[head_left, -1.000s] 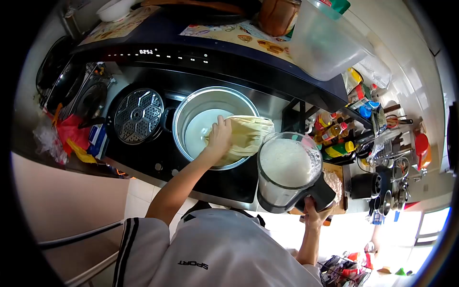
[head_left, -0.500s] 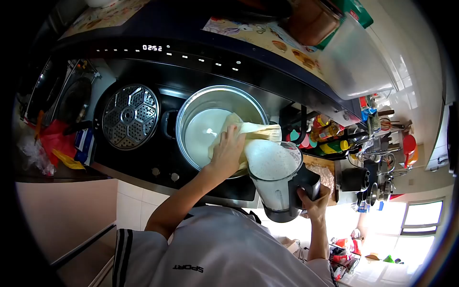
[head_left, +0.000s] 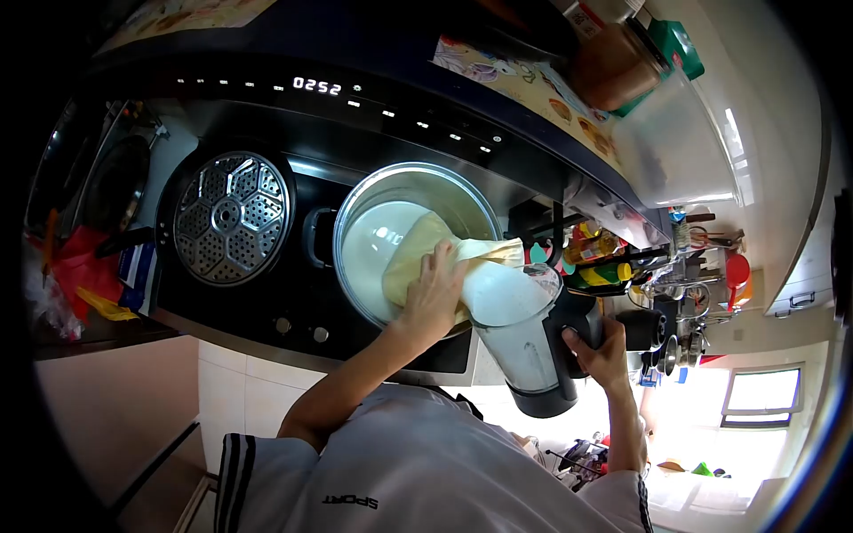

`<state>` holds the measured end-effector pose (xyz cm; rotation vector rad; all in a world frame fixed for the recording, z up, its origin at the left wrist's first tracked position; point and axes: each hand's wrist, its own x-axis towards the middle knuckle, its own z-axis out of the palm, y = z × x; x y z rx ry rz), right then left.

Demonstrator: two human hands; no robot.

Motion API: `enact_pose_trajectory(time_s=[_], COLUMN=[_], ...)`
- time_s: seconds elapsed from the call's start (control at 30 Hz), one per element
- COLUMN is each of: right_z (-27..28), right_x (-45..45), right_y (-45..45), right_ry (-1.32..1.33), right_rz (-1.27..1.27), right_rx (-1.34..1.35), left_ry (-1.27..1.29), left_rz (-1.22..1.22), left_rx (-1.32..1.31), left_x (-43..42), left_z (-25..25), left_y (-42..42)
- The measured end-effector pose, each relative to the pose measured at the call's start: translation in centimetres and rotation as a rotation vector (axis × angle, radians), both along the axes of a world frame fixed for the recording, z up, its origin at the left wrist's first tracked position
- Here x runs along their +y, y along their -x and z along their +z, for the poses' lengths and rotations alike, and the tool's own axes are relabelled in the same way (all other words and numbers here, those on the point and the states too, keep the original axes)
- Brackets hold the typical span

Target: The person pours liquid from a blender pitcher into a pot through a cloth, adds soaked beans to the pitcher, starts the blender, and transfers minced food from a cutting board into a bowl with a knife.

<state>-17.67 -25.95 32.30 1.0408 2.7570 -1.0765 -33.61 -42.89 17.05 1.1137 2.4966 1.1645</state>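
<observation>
My left hand grips the rim of a cream cloth bag, which hangs down into a large metal pot with white liquid in its bottom. In my right hand is the black handle of a clear blender jug. The jug tilts toward the bag, its mouth at the bag's opening, and white frothy liquid lies up to its lip. My left fingers are wrapped on the cloth; part of the bag's opening is hidden by the jug.
Left of the pot is a perforated steamer plate on the black cooktop. The range hood's edge runs above. Bottles stand right of the stove, and a clear plastic box is at the upper right.
The jug has moved left to the bag and tipped further, bringing its liquid to the lip. The bag has sunk lower into the pot, with my left hand still on it.
</observation>
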Motion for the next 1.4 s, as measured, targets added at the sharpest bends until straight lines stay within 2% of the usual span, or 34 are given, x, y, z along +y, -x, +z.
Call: enact_pose_trajectory(time_s=[0.17, 0.43, 0.53, 0.63, 0.7, 0.8, 0.87, 0.9, 0.97, 1.07, 1.4], right_z=[0.5, 1.6, 2.4, 4.4, 3.1, 2.7, 3.2, 2.2, 2.7, 2.6, 2.1], right_x=[0.4, 0.0, -0.3, -1.6, -0.9, -0.5, -1.5, -0.8, -1.6, -2.2, -4.3], right_y=[1.6, 5.1, 6.7, 9.7, 9.9, 11.3, 12.8, 12.5, 13.8, 14.9, 18.2], right_ry=[-0.121, -0.144, -0.193, -0.233, -0.303, -0.392, -0.358, -0.557, -0.483, -0.535, -0.518], right_rz=[0.083, 0.253, 0.232, 0.154, 0.337, 0.417, 0.447, 0.589, 0.482, 0.438, 0.498], right_rx=[-0.093, -0.047, -0.203, -0.587, -0.288, -0.315, -0.376, -0.207, -0.446, -0.576, -0.657], left_ry=[-0.041, -0.112, -0.106, -0.134, -0.151, -0.172, -0.204, -0.202, -0.199, -0.215, -0.275], left_rz=[-0.014, 0.001, -0.004, 0.005, 0.006, -0.011, -0.021, -0.011, 0.009, 0.033, 0.009], left_rx=[-0.065, -0.016, -0.007, 0.010, 0.013, -0.009, -0.026, -0.030, -0.035, -0.007, -0.173], left_x=[-0.4, -0.3, -0.5, -0.4, -0.3, -0.3, -0.2, -0.2, 0.0, -0.1, -0.9], left_z=[0.4, 0.2, 0.5, 0.1, -0.2, -0.4, -0.6, -0.9, -1.4, -1.9, -2.9], left_y=[0.4, 0.5, 0.5, 0.4, 0.4, 0.3, 0.1, 0.1, 0.1, 0.3, 0.5])
